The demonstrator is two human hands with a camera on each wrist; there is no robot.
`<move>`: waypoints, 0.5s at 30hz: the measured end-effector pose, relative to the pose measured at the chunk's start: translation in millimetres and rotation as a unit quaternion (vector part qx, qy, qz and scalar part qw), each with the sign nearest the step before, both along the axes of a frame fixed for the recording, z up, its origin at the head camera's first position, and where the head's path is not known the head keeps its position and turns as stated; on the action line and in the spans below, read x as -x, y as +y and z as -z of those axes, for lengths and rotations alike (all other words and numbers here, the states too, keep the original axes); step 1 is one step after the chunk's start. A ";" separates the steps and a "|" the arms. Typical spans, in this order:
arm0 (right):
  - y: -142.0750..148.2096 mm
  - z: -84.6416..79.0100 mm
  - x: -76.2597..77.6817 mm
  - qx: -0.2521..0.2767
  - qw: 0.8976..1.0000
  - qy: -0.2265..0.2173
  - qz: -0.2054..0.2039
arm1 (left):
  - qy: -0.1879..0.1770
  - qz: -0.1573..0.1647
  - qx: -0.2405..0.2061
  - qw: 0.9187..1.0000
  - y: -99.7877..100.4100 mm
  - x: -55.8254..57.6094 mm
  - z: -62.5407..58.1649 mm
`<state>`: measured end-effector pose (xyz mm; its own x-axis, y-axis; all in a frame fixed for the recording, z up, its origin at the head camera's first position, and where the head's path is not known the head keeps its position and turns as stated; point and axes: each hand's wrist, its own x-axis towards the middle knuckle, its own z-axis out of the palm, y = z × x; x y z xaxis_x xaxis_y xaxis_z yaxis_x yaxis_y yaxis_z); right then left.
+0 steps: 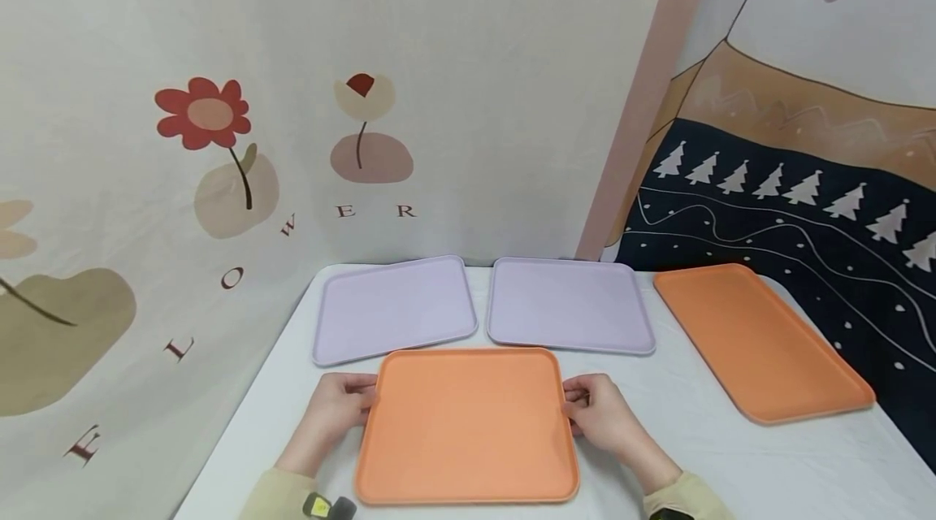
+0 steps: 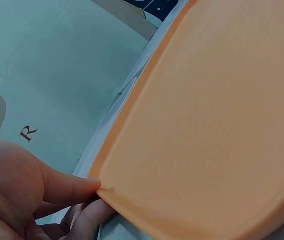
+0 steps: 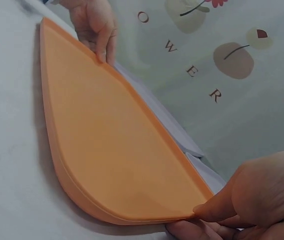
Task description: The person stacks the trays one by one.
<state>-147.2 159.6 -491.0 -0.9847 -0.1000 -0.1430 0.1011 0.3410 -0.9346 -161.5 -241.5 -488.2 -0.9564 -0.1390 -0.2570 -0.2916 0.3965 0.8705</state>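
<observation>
Both hands hold an orange tray in the middle of the near side of the table. The left hand pinches its left edge, thumb on the rim and fingers curled beneath, as the left wrist view shows. At the opposite edge, the right hand grips the rim with thumb on top and fingers under it. In the right wrist view the right thumb presses near a corner. The tray's far edge lies close to two pale purple trays, the left one slightly turned and the right one nearly straight.
Another orange tray lies at an angle on the right side of the white-covered table. Behind the table hangs a pale cloth printed with flowers and letters. To the right is a dark printed cloth with white trees.
</observation>
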 end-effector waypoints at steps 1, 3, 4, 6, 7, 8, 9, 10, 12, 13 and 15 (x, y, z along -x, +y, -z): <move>0.2 0.0 -0.2 0.001 1.000 0.000 0.002 | 0.000 0.000 -0.002 1.000 0.1 0.1 0.4; 0.7 -0.1 -0.3 0.003 1.000 0.001 0.004 | 0.000 -0.002 -0.005 1.000 0.4 0.4 1.3; 0.9 -0.1 -0.1 0.005 1.000 0.001 0.004 | 0.001 -0.004 -0.008 1.000 0.6 0.5 1.6; 1.4 -0.5 -0.1 0.009 1.000 0.000 0.005 | 0.004 -0.008 -0.017 1.000 0.7 0.5 1.7; 1.6 -0.8 0.0 0.012 1.000 -0.002 0.005 | 0.006 -0.009 -0.022 1.000 0.9 0.3 1.3; 1.7 -1.2 0.0 0.014 1.000 -0.004 0.005 | 0.007 -0.011 -0.025 1.000 0.9 0.2 1.1; 1.8 -1.7 -0.1 0.016 1.000 -0.007 0.006 | 0.009 -0.011 -0.028 0.999 1.1 -0.1 0.3; 1.9 -2.3 -0.2 0.018 1.000 -0.010 0.007 | 0.010 -0.012 -0.032 0.999 1.3 -0.3 -0.4; 1.9 -3.4 -0.3 0.017 1.000 -0.018 0.012 | 0.012 -0.013 -0.039 0.999 1.7 -0.9 -2.1; 2.0 -4.1 -0.1 0.017 0.999 -0.023 0.015 | 0.014 -0.013 -0.041 0.999 2.0 -1.2 -3.3; 2.5 -5.1 0.3 0.016 0.999 -0.030 0.021 | 0.018 -0.013 -0.045 0.999 2.9 -1.7 -5.7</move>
<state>-147.5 162.0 -485.9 -0.9778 -0.0644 -0.1995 0.1711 0.3046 -0.9370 -159.9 -238.6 -482.5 -0.9617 -0.1421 -0.2344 -0.2681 0.3092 0.9124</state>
